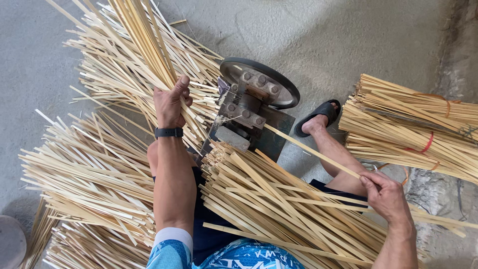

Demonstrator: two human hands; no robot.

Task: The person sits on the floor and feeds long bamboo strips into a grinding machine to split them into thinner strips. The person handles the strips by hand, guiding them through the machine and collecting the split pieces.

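The left hand (172,102), left of centre in the frame, is closed around a thick bundle (144,45) of pale bamboo strips that fans out toward the top edge. The thumb points up along the strips. A black watch (168,132) circles the wrist, and the bare forearm runs down to a white and blue sleeve (172,246) at the bottom edge.

The right hand (386,192), at lower right, is closed on the end of a single strip (308,149). This strip runs diagonally up and left from the fingers to a small metal machine (249,114) at the centre of the frame, where it meets the block of bolted plates. A dark round wheel (279,82) sits at the back of the machine, just above the bolts.

A loose heap of strips (279,204) lies across the person's lap, between the two arms, reaching from the machine down to the bottom edge. A larger pile (84,179) spreads over the floor at left, from mid-frame to the lower left corner.

At upper right, well apart from the hands, lie tied bundles (413,124) bound with red bands. Between them and the machine, a foot in a black sandal (318,117) rests on the grey concrete floor (348,40).
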